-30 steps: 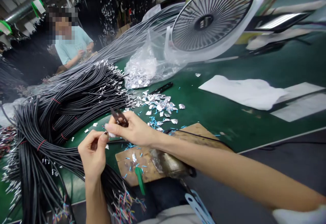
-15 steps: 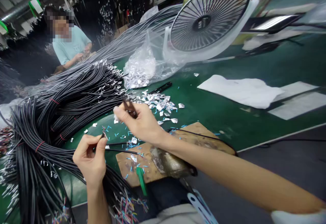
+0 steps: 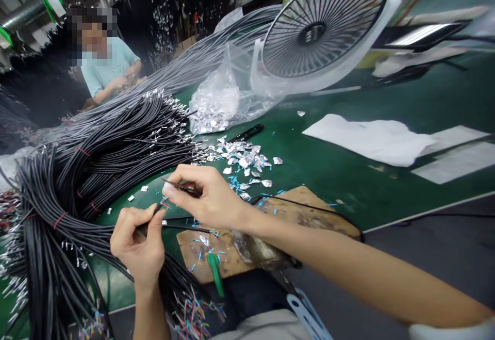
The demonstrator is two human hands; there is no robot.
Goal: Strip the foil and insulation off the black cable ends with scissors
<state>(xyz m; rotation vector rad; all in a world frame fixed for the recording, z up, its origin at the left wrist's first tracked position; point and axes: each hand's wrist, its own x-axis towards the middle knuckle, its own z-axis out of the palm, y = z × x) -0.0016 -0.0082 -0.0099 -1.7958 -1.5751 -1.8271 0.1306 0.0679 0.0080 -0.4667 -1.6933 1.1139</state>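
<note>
My left hand (image 3: 138,241) pinches the end of a thin black cable (image 3: 181,226), its coloured inner wires poking out by my fingertips. My right hand (image 3: 207,195) is closed on small dark snips (image 3: 181,187), whose tips point left toward that cable end. Both hands hover above a green table (image 3: 348,170), just over a worn wooden board (image 3: 294,206). A large bundle of black cables (image 3: 96,159) with foil-wrapped ends lies to the left, reaching under my left wrist.
Foil scraps (image 3: 240,159) and blue wire bits litter the table beyond my hands. A plastic bag of foil (image 3: 220,102), a white fan (image 3: 320,25), black pliers (image 3: 247,133) and a white cloth (image 3: 367,139) lie farther back. Another person (image 3: 104,61) works at the far left.
My right hand, raised away half a second ago, has come back down and left, bringing the snips to the cable end. My left hand has stayed put, still pinching the cable.
</note>
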